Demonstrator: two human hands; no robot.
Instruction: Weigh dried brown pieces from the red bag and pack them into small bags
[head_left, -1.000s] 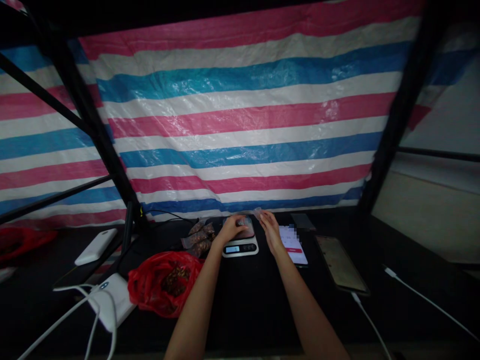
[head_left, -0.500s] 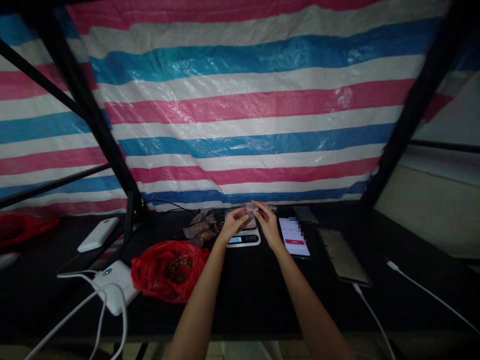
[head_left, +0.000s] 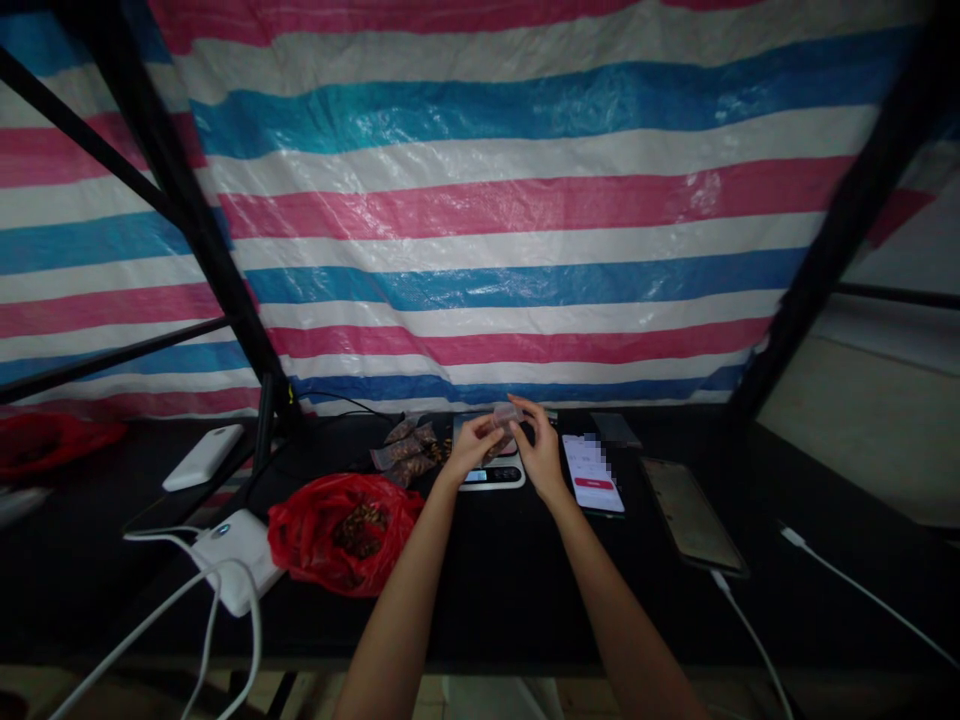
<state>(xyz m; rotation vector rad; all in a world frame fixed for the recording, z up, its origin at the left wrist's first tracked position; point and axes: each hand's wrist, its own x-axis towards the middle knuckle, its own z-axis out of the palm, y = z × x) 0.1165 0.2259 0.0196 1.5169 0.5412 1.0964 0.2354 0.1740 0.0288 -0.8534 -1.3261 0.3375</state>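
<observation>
Striped plastic sheeting point(head_left: 510, 200) hangs behind a black counter point(head_left: 495, 610) with a digital scale point(head_left: 491, 486) on it. Left of the scale is an open red bag point(head_left: 300, 540) of brown bits, then some filled packets point(head_left: 406, 455) closer in. The left hand point(head_left: 474, 445) is pinched on a small clear bag point(head_left: 507, 411) over the scale; can't tell if the bag touches it. I'd keep that grip low and steady so the plastic doesn't slip. The right hand point(head_left: 538, 445) is closed on the bag's upper part; imo work it gently and don't lean on the scale. Lit phone point(head_left: 589, 462) sits right of the scale. Compared with a second ago, the hands have come together; the right one was off to the scale's right.
</observation>
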